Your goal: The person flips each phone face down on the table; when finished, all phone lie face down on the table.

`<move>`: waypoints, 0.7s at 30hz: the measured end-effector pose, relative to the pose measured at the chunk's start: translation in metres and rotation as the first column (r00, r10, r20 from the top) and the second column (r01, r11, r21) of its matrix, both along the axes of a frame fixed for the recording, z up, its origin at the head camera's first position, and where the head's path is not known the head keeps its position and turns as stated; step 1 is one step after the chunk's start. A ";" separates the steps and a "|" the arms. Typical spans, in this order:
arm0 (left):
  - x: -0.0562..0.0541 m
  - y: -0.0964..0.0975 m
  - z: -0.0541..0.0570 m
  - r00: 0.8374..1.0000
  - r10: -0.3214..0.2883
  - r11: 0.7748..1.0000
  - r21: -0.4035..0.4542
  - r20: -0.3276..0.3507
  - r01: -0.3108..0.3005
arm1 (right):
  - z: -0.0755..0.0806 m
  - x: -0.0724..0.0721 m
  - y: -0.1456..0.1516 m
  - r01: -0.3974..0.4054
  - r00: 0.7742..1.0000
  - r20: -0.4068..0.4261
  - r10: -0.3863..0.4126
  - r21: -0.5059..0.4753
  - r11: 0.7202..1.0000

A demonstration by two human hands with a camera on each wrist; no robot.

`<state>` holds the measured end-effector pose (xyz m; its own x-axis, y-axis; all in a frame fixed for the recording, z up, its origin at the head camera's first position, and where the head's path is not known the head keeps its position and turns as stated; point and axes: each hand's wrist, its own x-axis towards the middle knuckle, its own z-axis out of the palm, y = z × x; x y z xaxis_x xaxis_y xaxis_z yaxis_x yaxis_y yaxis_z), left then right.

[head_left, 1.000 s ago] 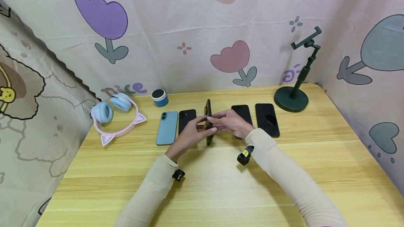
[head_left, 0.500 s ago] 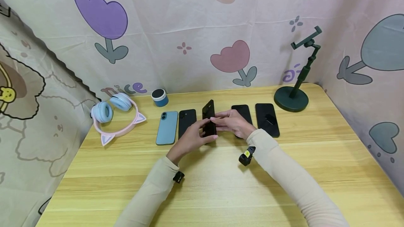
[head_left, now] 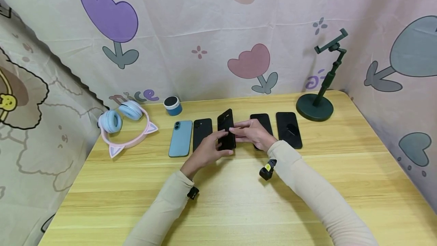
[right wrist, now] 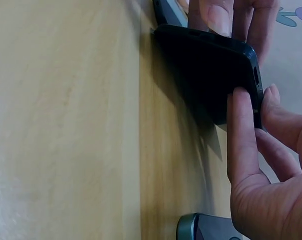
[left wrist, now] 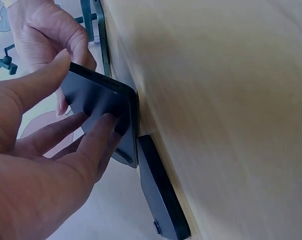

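Both hands hold a black smartphone (head_left: 224, 123), raised on its left long edge and tilted so its camera back faces left. My left hand (head_left: 204, 148) lays its fingertips on the back, the thumb at the near short edge; the left wrist view shows this phone (left wrist: 98, 95) close up. My right hand (head_left: 255, 134) pinches the raised right edge, with a finger against the dark underside in the right wrist view. Just left lies another black phone (head_left: 202, 129), back up, and beyond it a light blue phone (head_left: 181, 139). A dark phone (head_left: 262, 121) is partly hidden by my right hand.
Further right lies a black phone (head_left: 288, 124) with a dark oval on it. A dark green phone stand (head_left: 315, 108) rises at the back right. Cat-ear headphones (head_left: 128, 145) and a small blue-and-white round container (head_left: 173, 105) are at the back left. Printed cloth hangs behind the table.
The phone has turned from nearly upright on edge to leaning right, so its back now shows to the head view. Both hands shifted only slightly with it.
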<state>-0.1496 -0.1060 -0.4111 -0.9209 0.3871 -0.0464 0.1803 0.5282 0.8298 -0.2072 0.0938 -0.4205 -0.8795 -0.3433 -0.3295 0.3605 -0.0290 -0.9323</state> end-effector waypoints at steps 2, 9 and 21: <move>0.000 0.000 -0.001 1.000 -0.002 1.000 -0.005 0.004 0.002 | 0.000 0.000 0.000 0.006 1.000 -0.008 -0.006 0.020 1.000; -0.001 0.001 -0.001 1.000 -0.010 0.999 -0.037 0.002 0.010 | -0.002 0.000 -0.001 0.066 0.997 -0.042 -0.062 0.100 0.993; -0.002 0.003 -0.003 1.000 -0.007 0.997 -0.079 0.021 0.008 | -0.008 0.001 -0.001 0.080 0.985 -0.167 -0.041 0.234 0.969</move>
